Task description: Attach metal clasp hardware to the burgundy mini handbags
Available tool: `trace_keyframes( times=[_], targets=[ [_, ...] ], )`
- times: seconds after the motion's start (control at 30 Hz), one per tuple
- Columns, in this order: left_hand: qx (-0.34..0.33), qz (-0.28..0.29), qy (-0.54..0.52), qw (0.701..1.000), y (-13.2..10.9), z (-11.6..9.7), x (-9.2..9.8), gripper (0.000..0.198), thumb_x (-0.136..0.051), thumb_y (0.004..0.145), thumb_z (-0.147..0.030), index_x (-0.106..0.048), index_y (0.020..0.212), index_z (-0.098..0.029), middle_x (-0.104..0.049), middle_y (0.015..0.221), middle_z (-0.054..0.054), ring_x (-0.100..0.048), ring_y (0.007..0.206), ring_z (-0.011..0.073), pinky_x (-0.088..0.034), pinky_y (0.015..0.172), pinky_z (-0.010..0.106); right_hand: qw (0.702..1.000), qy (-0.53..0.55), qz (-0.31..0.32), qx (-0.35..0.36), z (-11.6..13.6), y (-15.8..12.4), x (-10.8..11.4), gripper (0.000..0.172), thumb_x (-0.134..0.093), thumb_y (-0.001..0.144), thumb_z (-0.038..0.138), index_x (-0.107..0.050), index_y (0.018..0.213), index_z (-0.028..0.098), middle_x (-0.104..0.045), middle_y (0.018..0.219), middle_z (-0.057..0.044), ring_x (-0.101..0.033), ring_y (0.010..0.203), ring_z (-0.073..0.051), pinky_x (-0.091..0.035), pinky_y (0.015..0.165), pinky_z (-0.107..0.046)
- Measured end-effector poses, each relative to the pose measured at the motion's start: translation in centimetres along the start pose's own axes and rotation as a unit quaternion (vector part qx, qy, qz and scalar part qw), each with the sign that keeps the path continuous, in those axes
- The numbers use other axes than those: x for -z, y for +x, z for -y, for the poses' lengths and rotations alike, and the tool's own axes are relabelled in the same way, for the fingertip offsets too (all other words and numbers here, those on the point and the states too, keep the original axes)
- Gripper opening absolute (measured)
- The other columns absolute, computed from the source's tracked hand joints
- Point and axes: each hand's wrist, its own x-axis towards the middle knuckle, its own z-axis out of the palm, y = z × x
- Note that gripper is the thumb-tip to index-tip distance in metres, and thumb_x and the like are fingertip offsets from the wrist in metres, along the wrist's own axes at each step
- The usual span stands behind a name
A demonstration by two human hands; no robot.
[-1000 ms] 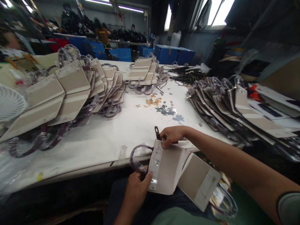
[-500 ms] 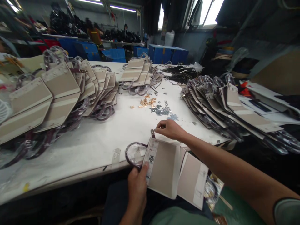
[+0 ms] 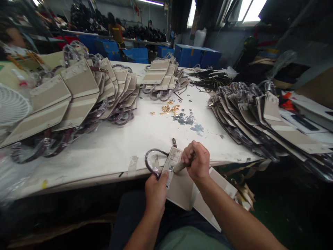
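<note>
My left hand [image 3: 156,190] grips the edge of a beige handbag panel [image 3: 182,189] that rests over the table's front edge and my lap. Its thumb lies beside a small metal washer plate [image 3: 171,168] on the panel's pale strip. A dark handle loop [image 3: 146,161] in clear plastic sticks out to the left. Closed in a fist, my right hand [image 3: 196,159] holds a thick, drab tool handle [image 3: 179,167], its end pointing at the plate. The tool's kind is unclear. A dark strap tab [image 3: 174,141] with a metal fitting extends beyond the panel's top.
Gold fittings [image 3: 169,109] and grey metal plates [image 3: 184,119] lie mid-table. Stacks of bag panels stand left [image 3: 80,90], at the back [image 3: 157,74] and right [image 3: 241,111]. Black strips [image 3: 208,79] are heaped behind. A white fan [image 3: 13,106] is at the far left.
My right hand has left the strap tab, come back over the panel and now holds a tool against or close to the plate. My left hand keeps its hold. The view has shifted slightly.
</note>
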Motion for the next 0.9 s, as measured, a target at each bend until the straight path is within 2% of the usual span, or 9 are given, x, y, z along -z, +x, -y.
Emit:
trace_keyframes(
  times=[0.13, 0.27, 0.4, 0.5, 0.63, 0.73, 0.9],
  targets=[
    [-0.002, 0.002, -0.005, 1.000, 0.0, 0.1, 0.0, 0.044, -0.078, 0.071, -0.048, -0.080, 0.094, -0.011, -0.080, 0.084, 0.011, -0.074, 0.078, 0.0281, -0.055, 0.068, 0.033, 0.999, -0.001, 0.016, 0.043, 0.3, -0.6, -0.1, 0.042, -0.064, 0.096, 0.043, -0.048, 0.063, 0.023, -0.039, 0.052, 0.006, -0.039, 0.040, -0.010, -0.034, 0.042, -0.027],
    [-0.007, 0.000, 0.000, 1.000, 0.1, 0.0, -0.1, 0.042, -0.077, 0.071, -0.046, -0.081, 0.094, -0.011, -0.080, 0.086, 0.011, -0.074, 0.081, 0.0290, -0.055, 0.070, 0.032, 0.994, -0.092, 0.047, 0.047, -0.2, -1.2, -0.1, 0.047, -0.062, 0.096, 0.052, -0.043, 0.063, 0.025, -0.039, 0.051, 0.005, -0.039, 0.042, -0.012, -0.035, 0.043, -0.029],
    [-0.019, 0.000, 0.020, 1.000, 0.1, 0.0, 0.0, 0.042, -0.076, 0.074, -0.047, -0.080, 0.095, -0.012, -0.079, 0.084, 0.009, -0.073, 0.080, 0.0280, -0.054, 0.068, 0.031, 0.965, -0.200, 0.159, 0.056, -0.5, -1.3, -0.9, 0.053, -0.061, 0.097, 0.053, -0.041, 0.058, 0.024, -0.046, 0.053, 0.002, -0.044, 0.050, -0.013, -0.039, 0.052, -0.030],
    [-0.033, -0.001, 0.046, 0.998, -0.1, -0.1, 0.2, 0.041, -0.074, 0.076, -0.049, -0.079, 0.092, -0.013, -0.078, 0.079, 0.008, -0.071, 0.073, 0.0254, -0.050, 0.063, 0.029, 0.938, -0.255, 0.232, 0.029, 0.0, -0.6, -2.5, 0.053, -0.063, 0.095, 0.052, -0.044, 0.055, 0.022, -0.048, 0.052, 0.002, -0.041, 0.051, -0.012, -0.035, 0.052, -0.028],
    [-0.043, 0.007, 0.037, 0.998, -0.3, -0.2, 0.3, 0.038, -0.072, 0.076, -0.047, -0.079, 0.091, -0.013, -0.079, 0.081, 0.008, -0.071, 0.075, 0.0264, -0.050, 0.065, 0.030, 0.934, -0.250, 0.253, -0.039, 1.2, 0.8, -4.7, 0.053, -0.065, 0.092, 0.052, -0.044, 0.054, 0.022, -0.045, 0.045, 0.005, -0.037, 0.044, -0.010, -0.030, 0.046, -0.026],
    [-0.046, 0.004, 0.024, 0.999, -0.4, -0.2, 0.3, 0.036, -0.073, 0.074, -0.044, -0.079, 0.091, -0.013, -0.079, 0.082, 0.009, -0.072, 0.077, 0.0268, -0.051, 0.067, 0.031, 0.931, -0.255, 0.259, -0.024, 1.4, 1.3, -5.9, 0.050, -0.065, 0.092, 0.048, -0.046, 0.055, 0.021, -0.046, 0.046, 0.006, -0.038, 0.044, -0.009, -0.031, 0.047, -0.025],
    [-0.040, -0.009, 0.014, 0.999, -0.4, -0.1, 0.1, 0.033, -0.072, 0.073, -0.042, -0.079, 0.087, -0.013, -0.076, 0.074, 0.006, -0.068, 0.069, 0.0230, -0.048, 0.064, 0.029, 0.902, -0.315, 0.292, -0.038, 0.2, 1.4, -6.2, 0.048, -0.063, 0.091, 0.045, -0.043, 0.055, 0.021, -0.044, 0.049, 0.006, -0.037, 0.048, -0.009, -0.028, 0.048, -0.024]
  ],
)
